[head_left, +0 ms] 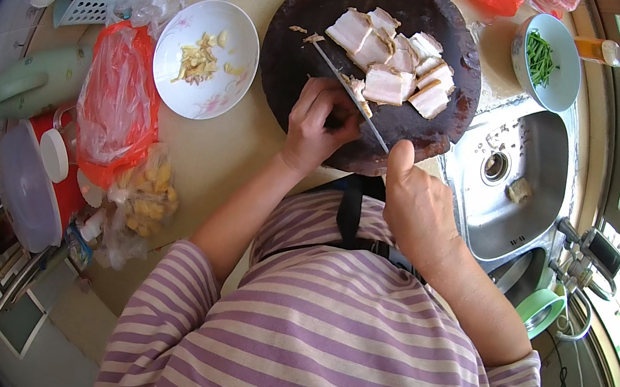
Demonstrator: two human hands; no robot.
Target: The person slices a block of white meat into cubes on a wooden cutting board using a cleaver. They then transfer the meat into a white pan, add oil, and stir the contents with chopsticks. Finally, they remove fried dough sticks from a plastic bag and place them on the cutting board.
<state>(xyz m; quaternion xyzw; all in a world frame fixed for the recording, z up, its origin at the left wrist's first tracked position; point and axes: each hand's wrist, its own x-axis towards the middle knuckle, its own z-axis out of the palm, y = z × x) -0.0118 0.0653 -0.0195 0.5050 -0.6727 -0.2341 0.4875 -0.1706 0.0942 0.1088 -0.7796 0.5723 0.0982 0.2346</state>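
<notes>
My right hand (418, 207) grips a kitchen knife (336, 71), thumb along the top near the blade. The blade stands edge-down on a round dark wooden chopping board (295, 15), slanting from far left to near right. Curled close against its left side is my left hand (319, 119), fingertips down at the board; whatever lies under those fingers is hidden. A thin strip of pork (358, 89) leans along the blade's right side. Beyond it, several slices of pale pork belly with browned rind (385, 84) lie overlapping. Small scraps (313, 38) sit near the knife's far end.
A white floral bowl (202, 106) with sliced ginger or garlic stands left of the board. Red plastic bags (121, 97) lie farther left. At right are a bowl of chopped greens (564, 69), an oil-coloured bottle (597, 50) and a steel sink (515, 223) with scraps and a sponge.
</notes>
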